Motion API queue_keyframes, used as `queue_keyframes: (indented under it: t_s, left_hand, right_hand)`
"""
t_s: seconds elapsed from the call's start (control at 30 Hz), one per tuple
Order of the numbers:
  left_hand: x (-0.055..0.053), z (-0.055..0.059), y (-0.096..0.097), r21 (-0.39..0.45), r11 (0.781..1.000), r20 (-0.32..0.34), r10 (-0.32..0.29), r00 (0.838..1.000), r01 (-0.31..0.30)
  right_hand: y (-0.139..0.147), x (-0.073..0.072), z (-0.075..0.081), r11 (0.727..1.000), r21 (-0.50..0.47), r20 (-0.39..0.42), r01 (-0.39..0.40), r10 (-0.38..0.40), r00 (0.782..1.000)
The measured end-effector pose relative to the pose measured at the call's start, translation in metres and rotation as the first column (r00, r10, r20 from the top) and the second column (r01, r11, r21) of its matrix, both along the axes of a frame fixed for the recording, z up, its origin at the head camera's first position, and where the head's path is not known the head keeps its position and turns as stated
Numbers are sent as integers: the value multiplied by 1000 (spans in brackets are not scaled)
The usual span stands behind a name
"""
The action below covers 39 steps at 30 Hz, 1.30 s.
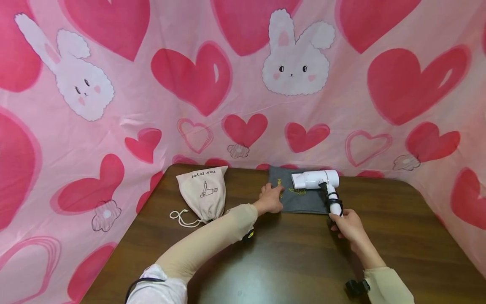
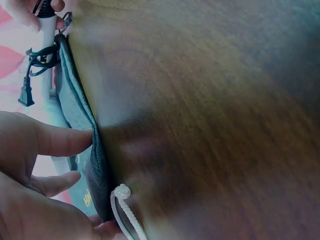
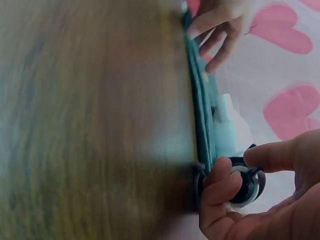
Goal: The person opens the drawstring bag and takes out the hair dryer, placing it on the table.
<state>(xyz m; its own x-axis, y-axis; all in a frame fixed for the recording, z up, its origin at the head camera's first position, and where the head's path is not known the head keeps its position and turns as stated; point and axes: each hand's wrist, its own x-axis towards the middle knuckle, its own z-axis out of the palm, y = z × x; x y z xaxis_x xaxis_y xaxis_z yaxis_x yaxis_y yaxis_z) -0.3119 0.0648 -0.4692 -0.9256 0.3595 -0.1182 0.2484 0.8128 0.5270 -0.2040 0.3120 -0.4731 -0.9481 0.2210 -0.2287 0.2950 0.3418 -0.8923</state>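
Observation:
A white hair dryer [image 1: 315, 180] lies over the dark grey drawstring bag [image 1: 303, 206] near the table's back edge, its nozzle towards the left. Black cord is wound around the dryer's handle [image 2: 47, 35], and the plug [image 2: 26, 92] hangs loose beside it. With thumb and fingers curled, my right hand [image 1: 350, 224] grips the handle's lower end. My left hand [image 1: 270, 199] is at the bag's left end. In the left wrist view its thumb touches the bag's edge, with the fingers loosely spread; some fingertips are hidden.
A beige drawstring pouch [image 1: 203, 192] printed "Hair Dryer" lies on the brown table [image 1: 281, 261], left of the grey bag, its white cord [image 1: 182, 218] trailing leftwards. A pink cloth with hearts and rabbits [image 1: 243, 93] hangs around the back and sides.

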Motion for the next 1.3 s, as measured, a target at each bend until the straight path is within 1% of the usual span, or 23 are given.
queue_keyframes:
  t_s: [0.1, 0.23, 0.37, 0.47, 0.63, 0.73, 0.8, 0.9, 1.0, 1.07, 1.13, 1.2, 1.27, 1.3]
  left_hand:
    - [0, -2, 0, -10, 1000, -1, -4, 1000, 4]
    - [-2, -4, 0, -17, 1000, 0, 0, 1000, 0]
    - [-3, -5, 0, -11, 1000, -6, 1, 1000, -1]
    - [-4, -6, -1, 6, 1000, -14, -8, 1000, 8]
    - [-3, -10, -3, 19, 1000, -4, -18, 1000, 18]
    - [-3, -11, -5, 23, 1000, -14, -17, 1000, 17]
    - [-3, -11, -5, 21, 1000, -22, -17, 1000, 18]
    - [-1, -9, -5, 20, 999, -17, -24, 1000, 25]
    - [0, -8, -7, 28, 999, -8, -47, 999, 47]
    - [-1, -6, -9, 32, 997, -4, -66, 998, 66]
    - [-4, -5, -11, 27, 995, -4, -91, 996, 91]
    - [-5, -3, -13, 23, 994, 9, -109, 994, 108]
    - [-7, -2, -15, 19, 993, 22, -115, 993, 115]
    - [-7, -1, -16, 20, 993, 28, -115, 993, 115]
  right_hand:
    - [2, 0, -1, 996, 87, -14, -4, 6, 1000]
    - [5, 0, -1, 989, 145, -6, -28, 29, 1000]
    - [8, 0, 2, 971, 233, 14, -61, 59, 998]
    - [11, 0, 2, 960, 269, 26, -82, 78, 997]
    - [12, 2, -3, 961, 256, 37, -107, 101, 994]
    - [11, 1, -3, 961, 258, 31, -100, 96, 995]
    - [11, 1, -2, 960, 261, 28, -102, 98, 995]
    - [11, 2, -2, 959, 263, 25, -104, 101, 995]
    - [10, 3, -3, 956, 274, 21, -106, 105, 994]
    - [10, 2, -2, 952, 286, 12, -108, 110, 994]
    - [11, 0, 0, 937, 332, -9, -109, 119, 993]
    - [12, -1, 3, 923, 372, -32, -101, 121, 992]
    - [12, 0, 5, 905, 421, -81, -62, 106, 991]
    - [11, 0, 6, 899, 437, -116, -24, 83, 990]
